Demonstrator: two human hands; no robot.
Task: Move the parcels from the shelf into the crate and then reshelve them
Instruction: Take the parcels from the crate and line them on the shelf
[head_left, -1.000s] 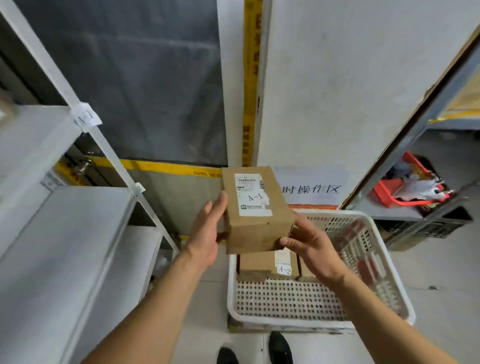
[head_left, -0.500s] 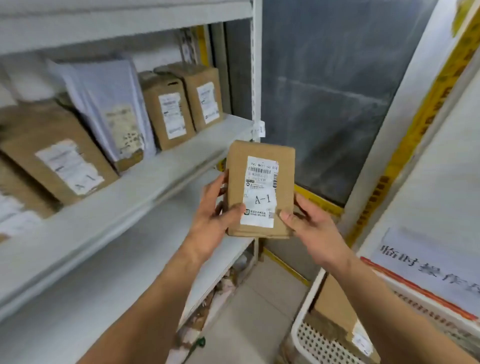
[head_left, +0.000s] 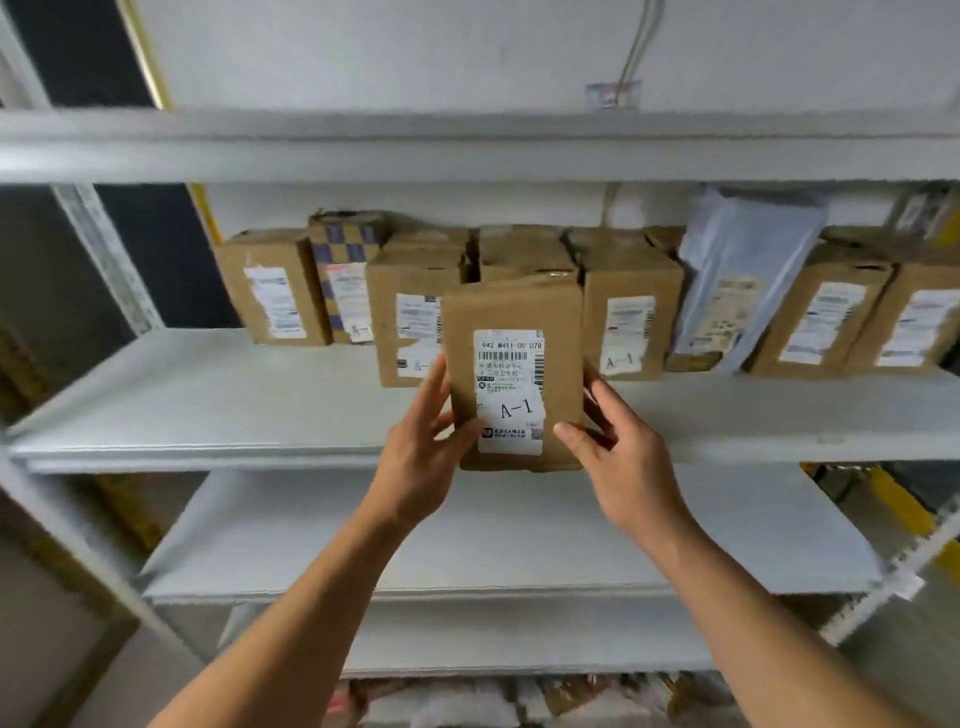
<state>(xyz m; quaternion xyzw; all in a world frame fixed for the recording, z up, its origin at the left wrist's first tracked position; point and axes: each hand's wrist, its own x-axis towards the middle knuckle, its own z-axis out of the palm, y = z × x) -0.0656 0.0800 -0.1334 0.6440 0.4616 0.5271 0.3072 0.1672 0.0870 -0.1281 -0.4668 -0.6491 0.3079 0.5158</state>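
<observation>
A row of brown cardboard boxes (head_left: 631, 322) and a grey poly mailer (head_left: 737, 280) stood along the back of the white shelf (head_left: 208, 405) — the boxes directly behind the held parcel (head_left: 514, 374) filled most of the space there. The left hand (head_left: 421, 452) and right hand (head_left: 618, 457) clasped the parcel's lower sides, thumbs on its front, holding it upright over the shelf's front edge. Its label read "942 M411-00 078" and "A-1" — neighbouring boxes also showed "A-1".

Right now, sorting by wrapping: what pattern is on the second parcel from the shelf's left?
Blue-and-tan checks, head view.
</observation>
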